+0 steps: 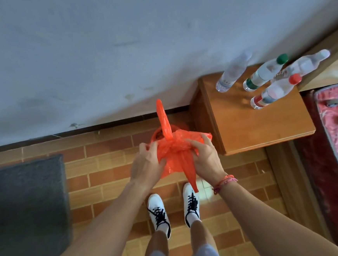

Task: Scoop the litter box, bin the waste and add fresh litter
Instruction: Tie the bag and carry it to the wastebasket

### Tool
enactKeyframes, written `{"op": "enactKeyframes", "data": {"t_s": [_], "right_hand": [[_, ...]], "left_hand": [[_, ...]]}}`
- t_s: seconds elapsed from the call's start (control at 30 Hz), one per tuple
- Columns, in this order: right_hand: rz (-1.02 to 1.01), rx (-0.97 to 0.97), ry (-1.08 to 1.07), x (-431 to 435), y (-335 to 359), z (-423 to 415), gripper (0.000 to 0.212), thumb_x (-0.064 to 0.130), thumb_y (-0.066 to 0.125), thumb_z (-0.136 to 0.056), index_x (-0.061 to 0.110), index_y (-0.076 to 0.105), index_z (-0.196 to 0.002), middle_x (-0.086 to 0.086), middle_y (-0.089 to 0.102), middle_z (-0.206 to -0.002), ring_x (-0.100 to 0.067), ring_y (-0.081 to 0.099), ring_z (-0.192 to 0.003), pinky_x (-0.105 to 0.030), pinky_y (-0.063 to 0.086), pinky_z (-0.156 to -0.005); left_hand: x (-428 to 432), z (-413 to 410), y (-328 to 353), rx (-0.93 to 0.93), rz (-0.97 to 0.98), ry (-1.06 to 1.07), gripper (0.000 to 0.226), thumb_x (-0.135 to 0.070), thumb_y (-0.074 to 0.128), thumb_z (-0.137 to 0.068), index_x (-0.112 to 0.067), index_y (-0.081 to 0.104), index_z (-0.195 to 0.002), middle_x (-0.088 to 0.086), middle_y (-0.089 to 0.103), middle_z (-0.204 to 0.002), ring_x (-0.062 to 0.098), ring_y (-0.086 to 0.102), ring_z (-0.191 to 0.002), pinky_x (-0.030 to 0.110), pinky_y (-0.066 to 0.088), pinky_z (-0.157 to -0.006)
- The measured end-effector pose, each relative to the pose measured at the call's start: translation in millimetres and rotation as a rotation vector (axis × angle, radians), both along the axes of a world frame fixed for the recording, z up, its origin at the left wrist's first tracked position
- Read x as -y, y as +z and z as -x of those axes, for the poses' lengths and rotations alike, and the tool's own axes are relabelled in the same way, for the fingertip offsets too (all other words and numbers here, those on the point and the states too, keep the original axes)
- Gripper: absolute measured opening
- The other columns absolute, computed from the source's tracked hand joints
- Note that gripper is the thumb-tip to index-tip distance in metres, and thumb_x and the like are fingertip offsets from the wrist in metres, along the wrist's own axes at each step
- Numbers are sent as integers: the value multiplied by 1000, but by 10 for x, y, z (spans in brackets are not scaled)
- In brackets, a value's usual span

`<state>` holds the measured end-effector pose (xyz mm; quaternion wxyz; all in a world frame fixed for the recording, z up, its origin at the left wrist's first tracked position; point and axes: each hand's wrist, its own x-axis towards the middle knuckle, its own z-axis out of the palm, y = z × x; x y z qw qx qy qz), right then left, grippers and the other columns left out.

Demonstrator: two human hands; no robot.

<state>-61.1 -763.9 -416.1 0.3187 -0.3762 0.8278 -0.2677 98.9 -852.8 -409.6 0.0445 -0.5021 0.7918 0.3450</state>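
At mid-frame, a red plastic bag (173, 147) is being held over the brick-patterned floor (107, 173).
The left hand (146, 164) and right hand (206, 159) are curling their fingers (205, 140) round its gathered neck, one twisted handle pointing up at the wall, the other hanging toward the white shoes (158, 211); a red bin (157, 133) is showing just behind.
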Motion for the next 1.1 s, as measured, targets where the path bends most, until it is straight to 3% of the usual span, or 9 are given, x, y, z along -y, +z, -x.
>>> {"op": "enactKeyframes", "data": {"t_s": [0.3,0.4,0.5,0.6,0.67,0.77,0.87,0.97,1.1], "right_hand": [[-74,20,-11,394,-1472,375,33,23,52,-98,36,62,-127,-14,29,-155,-34,23,-144,-50,30,-115],[-64,17,4,512,-2050,464,36,17,52,-97,32,63,-127,-16,30,-155,-28,22,-146,-39,26,-118],[-96,40,38,592,-2637,504,40,13,49,-96,31,62,-130,-20,34,-152,-21,18,-147,-14,16,-111],[-167,79,55,644,-3182,494,40,15,48,-98,31,58,-134,-15,29,-156,-20,22,-146,-10,13,-104],[-181,96,69,683,-3529,468,40,15,47,-98,28,57,-135,-12,34,-154,-22,31,-142,-13,17,-106],[-153,126,62,735,-4011,433,40,13,45,-96,22,59,-133,-9,54,-135,-24,48,-128,-26,35,-109],[-137,169,54,810,-4344,405,44,17,39,-91,17,60,-130,-8,60,-125,-21,54,-118,-25,38,-103],[-141,188,66,898,-4581,388,47,19,36,-90,16,57,-132,-8,60,-127,-21,53,-121,-24,37,-106],[-182,175,63,945,-4913,403,42,2,42,-96,14,52,-136,-11,60,-130,-24,53,-121,-14,32,-96]], "left_hand": [[317,518,-1579,-12,-178,180,52,-29,59,-97,-23,43,-146,15,56,-114,35,60,-101,34,43,-82],[417,649,-2250,-120,-212,224,49,-22,63,-96,-22,48,-143,9,64,-119,28,61,-109,32,47,-91],[496,692,-2910,-172,-275,271,52,-15,63,-95,-21,48,-144,4,64,-127,25,60,-117,43,49,-101],[556,695,-3439,-171,-292,288,52,-11,60,-95,-21,46,-145,2,64,-129,24,60,-119,41,47,-104],[598,678,-3731,-161,-306,301,50,-11,58,-97,-24,47,-144,-2,65,-127,17,62,-113,29,48,-98],[627,654,-4121,-140,-306,301,47,-8,54,-98,-25,48,-142,-9,64,-108,10,63,-87,10,41,-67],[654,657,-4394,-122,-294,286,47,-8,54,-97,-21,48,-141,-7,62,-111,15,62,-94,9,39,-68],[678,654,-4625,-113,-272,260,48,-16,53,-91,-19,48,-139,6,66,-120,25,62,-108,33,48,-94],[674,686,-4940,-47,-239,227,48,-23,49,-85,-15,49,-132,16,68,-114,38,63,-105,48,50,-91]]}}
